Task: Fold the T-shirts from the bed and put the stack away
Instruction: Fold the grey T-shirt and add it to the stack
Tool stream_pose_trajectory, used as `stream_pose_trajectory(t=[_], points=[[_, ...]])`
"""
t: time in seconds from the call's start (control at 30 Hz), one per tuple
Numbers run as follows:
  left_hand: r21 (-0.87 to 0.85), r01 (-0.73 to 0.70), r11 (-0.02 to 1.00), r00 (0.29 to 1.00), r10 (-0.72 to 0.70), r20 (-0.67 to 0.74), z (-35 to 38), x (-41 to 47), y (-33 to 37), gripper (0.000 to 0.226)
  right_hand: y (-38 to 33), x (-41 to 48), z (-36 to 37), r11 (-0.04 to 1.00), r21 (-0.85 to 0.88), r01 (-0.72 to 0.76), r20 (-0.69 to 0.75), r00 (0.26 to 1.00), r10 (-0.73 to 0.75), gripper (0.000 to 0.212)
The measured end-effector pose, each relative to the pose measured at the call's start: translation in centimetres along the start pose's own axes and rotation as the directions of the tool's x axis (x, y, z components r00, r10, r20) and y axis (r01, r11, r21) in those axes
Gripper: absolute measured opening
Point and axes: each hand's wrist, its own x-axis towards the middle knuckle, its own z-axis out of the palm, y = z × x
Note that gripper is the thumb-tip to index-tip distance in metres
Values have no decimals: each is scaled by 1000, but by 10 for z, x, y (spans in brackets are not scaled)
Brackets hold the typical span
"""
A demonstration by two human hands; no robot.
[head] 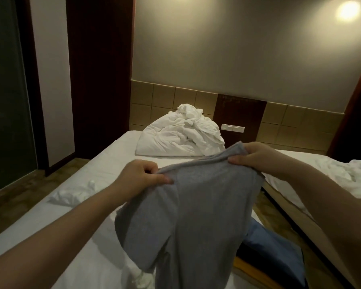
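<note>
A grey T-shirt (198, 211) hangs in the air above the white bed (104, 163), held up by its top edge. My left hand (142, 178) pinches that edge on the left, fingers curled over the cloth. My right hand (256, 156) grips the edge on the right, a little higher and farther away. The shirt's lower part drapes down to the bottom of the view and hides the bed under it. A blue garment (273, 247) lies at the lower right, partly behind the grey shirt.
A heap of white bedding (181, 134) sits at the head of the bed against the tiled wall. A small white crumpled cloth (71, 193) lies at the bed's left edge. A second bed (325, 172) with rumpled sheets stands on the right across a narrow floor gap.
</note>
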Motion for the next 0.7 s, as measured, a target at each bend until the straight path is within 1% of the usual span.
stream_pose_trajectory(t=[0.03,0.07,0.1,0.13,0.17,0.2,0.23,0.27,0.3,0.33,0.37,0.4,0.43,0.47,0.5,0.57,0.6,0.67,0.7], points=[[-56,-39,998,999,37,-39,-9,3,5,51,-3,-2,-3,998,40,38,-48,998,-36,19],[-100,-87,991,993,77,-91,-18,7,13,54,-8,-5,-8,985,147,90,-113,991,-74,12],[-131,-120,984,987,105,-118,-25,12,21,50,-11,-5,-14,960,245,137,-166,981,-98,7],[-112,-126,986,989,117,-89,-30,17,28,42,-16,-5,-20,939,307,156,-173,979,-106,6],[-15,-116,993,993,116,-11,-33,20,34,33,-20,-3,-25,939,312,143,-129,986,-107,7],[92,-109,990,992,103,76,-34,22,36,29,-24,-2,-29,960,256,112,-63,993,-99,9],[156,-110,982,988,91,122,-37,25,38,28,-26,-1,-32,981,169,91,-25,996,-88,11],[172,-132,976,987,114,111,-43,29,39,30,-29,0,-38,990,110,89,-46,995,-85,11],[132,-155,979,988,151,38,-49,32,43,32,-31,2,-44,985,120,125,-129,986,-109,7],[82,-192,978,979,196,-49,-54,37,47,31,-36,2,-48,968,175,178,-239,962,-134,3],[74,-219,973,971,225,-86,-58,41,53,27,-38,4,-53,947,218,237,-336,929,-155,7],[159,-229,960,970,239,-46,-58,44,58,24,-44,6,-54,937,222,270,-377,910,-173,8],[247,-223,943,974,224,24,-55,44,62,24,-46,9,-52,955,141,261,-345,917,-199,5],[291,-226,930,974,216,67,-51,45,61,25,-49,10,-48,970,49,236,-313,926,-210,2],[284,-209,936,978,203,48,-51,47,60,26,-49,12,-49,973,-5,230,-339,915,-219,6],[161,-187,969,977,201,-71,-60,52,61,27,-54,14,-57,961,8,275,-481,844,-238,11],[129,-196,972,973,209,-98,-63,54,64,28,-56,13,-60,953,2,302,-517,816,-257,14],[136,-192,972,969,210,-130,-65,56,70,31,-60,14,-61,947,-103,303,-495,810,-313,22],[121,-177,977,967,195,-166,-65,56,72,34,-60,14,-62,947,-140,291,-508,799,-320,24]])
